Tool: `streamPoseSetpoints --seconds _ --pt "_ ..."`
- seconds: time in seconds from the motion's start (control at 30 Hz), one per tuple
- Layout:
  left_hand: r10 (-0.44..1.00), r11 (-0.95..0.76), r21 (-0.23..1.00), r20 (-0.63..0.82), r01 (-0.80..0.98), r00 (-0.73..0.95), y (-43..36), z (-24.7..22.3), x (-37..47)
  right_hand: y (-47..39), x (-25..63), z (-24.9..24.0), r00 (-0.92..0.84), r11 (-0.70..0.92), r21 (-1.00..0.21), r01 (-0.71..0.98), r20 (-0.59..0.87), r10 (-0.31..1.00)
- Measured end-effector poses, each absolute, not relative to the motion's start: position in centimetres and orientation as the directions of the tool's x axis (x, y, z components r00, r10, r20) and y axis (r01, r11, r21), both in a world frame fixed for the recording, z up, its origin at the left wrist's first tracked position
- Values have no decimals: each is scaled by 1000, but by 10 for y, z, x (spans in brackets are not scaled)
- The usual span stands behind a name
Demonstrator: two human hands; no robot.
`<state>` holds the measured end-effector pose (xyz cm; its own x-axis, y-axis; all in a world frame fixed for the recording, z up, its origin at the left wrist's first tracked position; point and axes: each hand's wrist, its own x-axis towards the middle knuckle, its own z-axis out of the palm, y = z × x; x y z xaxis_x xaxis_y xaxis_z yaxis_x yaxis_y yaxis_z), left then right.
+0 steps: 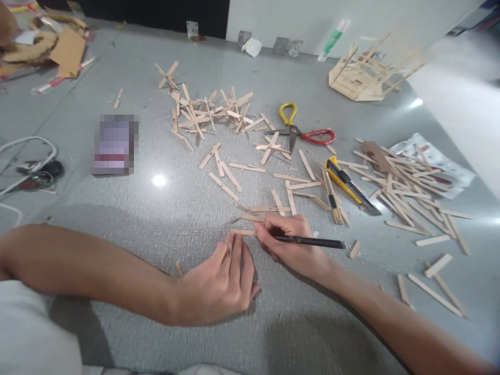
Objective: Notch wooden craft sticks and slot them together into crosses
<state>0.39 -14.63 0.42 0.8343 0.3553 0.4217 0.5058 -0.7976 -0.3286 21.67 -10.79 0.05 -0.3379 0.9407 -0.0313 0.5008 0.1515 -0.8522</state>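
Note:
A light wooden stick (245, 232) lies flat on the grey table (156, 219) between my two hands. My left hand (224, 276) rests on the table with its fingers bent, and its fingertips press on the stick's left end. In my right hand (289, 239) is a slim black pen-like tool (312, 241), pinched with its rear end pointing right. The tool's tip is hidden behind the fingers, near the stick's right end. Just beyond lies another stick (252, 217), close to the right fingertips.
Red-and-yellow scissors (294, 130), a yellow cutter (344, 179) and a smaller cutter (332, 198) lie beyond my right hand. Stick piles (211, 112) spread behind and to the right (414, 192). A wooden frame (359, 83) stands at the back right; a blurred purple object (114, 143) lies left.

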Motion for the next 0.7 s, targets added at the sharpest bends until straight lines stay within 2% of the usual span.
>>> streamPoseSetpoints --seconds 0.23,0.43,0.63,0.7 --pt "356 -794 -324 439 515 825 -145 4 4 -107 216 -1 -336 150 -858 491 -27 942" --pt "361 -797 -321 426 511 830 -146 2 3 -102 218 6 -260 -86 -957 276 -160 952" --pt "360 -795 -304 460 525 812 -148 -2 2 -90 229 24 -96 -34 -970 241 -59 994" --pt "321 -802 -321 479 504 817 -147 -1 2 -88 234 25 -70 2 -972 233 -14 997"
